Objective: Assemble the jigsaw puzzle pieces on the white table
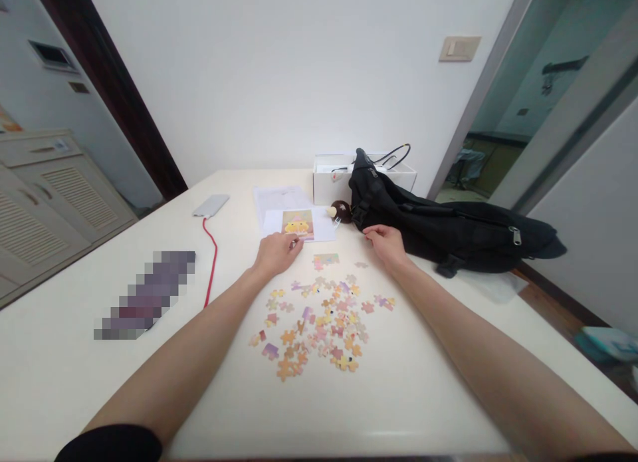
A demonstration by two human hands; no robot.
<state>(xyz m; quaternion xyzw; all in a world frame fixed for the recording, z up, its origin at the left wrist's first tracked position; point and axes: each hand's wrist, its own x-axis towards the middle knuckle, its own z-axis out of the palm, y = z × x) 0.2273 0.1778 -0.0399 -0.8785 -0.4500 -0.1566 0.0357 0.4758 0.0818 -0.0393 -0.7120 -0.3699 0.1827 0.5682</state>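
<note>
My left hand (276, 252) lies on the table (423, 395), palm down, with the fingers bent and pressed together on the near edge of the picture card (298, 223); it looks like the fingertips pinch a small piece there, but I cannot tell for sure. My right hand (387, 242) rests palm down just beside the black bag (448, 226), fingers loosely curled together, holding nothing that I can see. Between my two hands, a little nearer, is a small joined group of pieces (325, 259). The loose pieces (321, 326) are scattered near me, between my forearms. Far left lies a phone (211, 205) with a red cable (212, 262). Behind the bag stands a white box (329, 179).
</note>
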